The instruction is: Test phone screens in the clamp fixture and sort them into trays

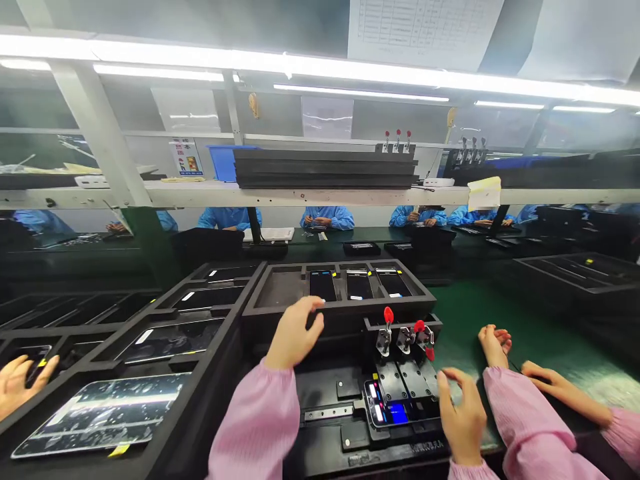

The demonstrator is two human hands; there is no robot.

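My left hand (296, 335) is raised over the near edge of a black foam tray (283, 287), thumb and fingers apart. Its fingertips are by the lower end of a dark phone (323, 285) in that tray; I cannot tell if they touch. My right hand (464, 417) hovers at the right side of a black clamping fixture (350, 437), fingers spread and holding nothing. Another phone (375, 403), its screen lit blue, lies in the fixture, partly hidden by metal plates (407, 380). Red-tipped toggle clamps (405, 337) stand behind it.
More foam trays with glossy screens (105, 407) lie at left, where another person's hand (23, 380) reaches in. A co-worker's hands (496, 343) in pink sleeves are at right over the green bench (475, 307). A shelf (310, 197) crosses above; people in blue sit beyond.
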